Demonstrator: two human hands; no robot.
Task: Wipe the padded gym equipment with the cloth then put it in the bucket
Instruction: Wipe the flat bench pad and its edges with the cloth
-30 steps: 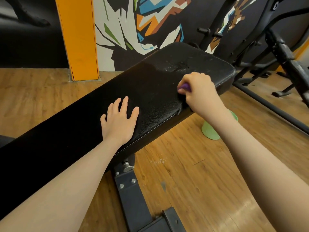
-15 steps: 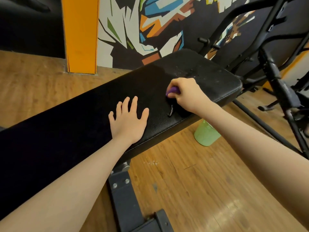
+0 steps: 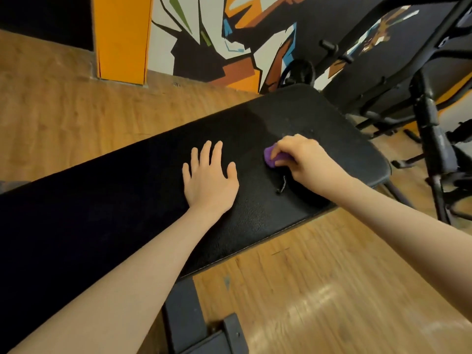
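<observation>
A long black padded bench (image 3: 255,226) runs diagonally from the lower left to the upper right. My left hand (image 3: 208,178) lies flat on its middle, fingers spread. My right hand (image 3: 302,159) grips a bunched purple cloth (image 3: 270,157) and presses it on the pad just right of my left hand. Only a small part of the cloth shows beyond my fingers. A short dark thread or tear (image 3: 282,185) lies on the pad below my right hand. The green bucket is out of view.
The bench's grey metal frame (image 3: 189,318) stands on the wooden floor (image 3: 319,290) below it. Black machine frames (image 3: 431,139) crowd the right side. An orange pillar (image 3: 122,39) and a painted wall (image 3: 217,34) stand behind.
My right hand has slid the cloth leftward along the pad toward my left hand. The view has shifted and the green bucket under the bench's end has dropped out of sight.
</observation>
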